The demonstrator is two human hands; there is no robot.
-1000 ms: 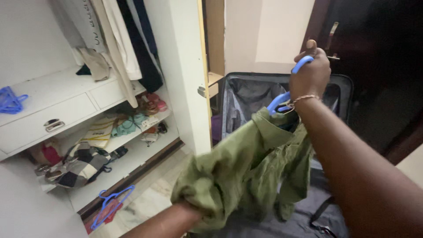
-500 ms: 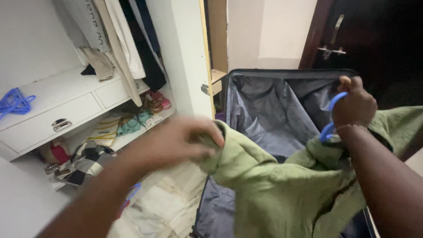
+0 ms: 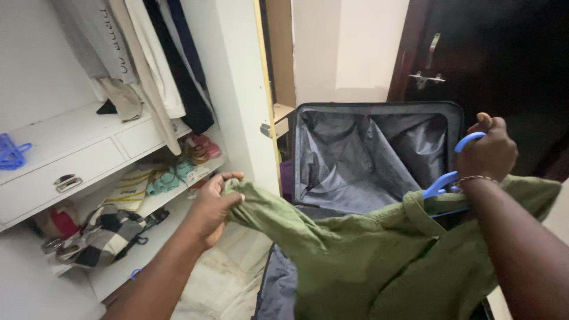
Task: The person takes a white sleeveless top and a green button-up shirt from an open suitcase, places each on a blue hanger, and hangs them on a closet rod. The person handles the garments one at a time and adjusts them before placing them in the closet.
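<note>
A green shirt [image 3: 379, 255] hangs on a blue plastic hanger [image 3: 450, 178]. My right hand [image 3: 487, 153] grips the hanger's hook at the right, above the shirt's collar. My left hand [image 3: 212, 206] pinches the end of one sleeve and holds it stretched out to the left. Behind the shirt, an open grey-lined suitcase [image 3: 355, 160] has its lid propped upright against the wall.
An open white wardrobe [image 3: 237, 89] stands at the left with hanging clothes [image 3: 148, 53], drawers [image 3: 65, 172] and shelves of folded items. A checked bag [image 3: 101, 234] lies on the low shelf. Blue hangers [image 3: 12, 153] rest on the drawer top. A dark door [image 3: 492, 53] is behind.
My left hand has drawn the sleeve further out to the left and now grips its end. My right hand stays on the hanger, a little lower than one second ago.
</note>
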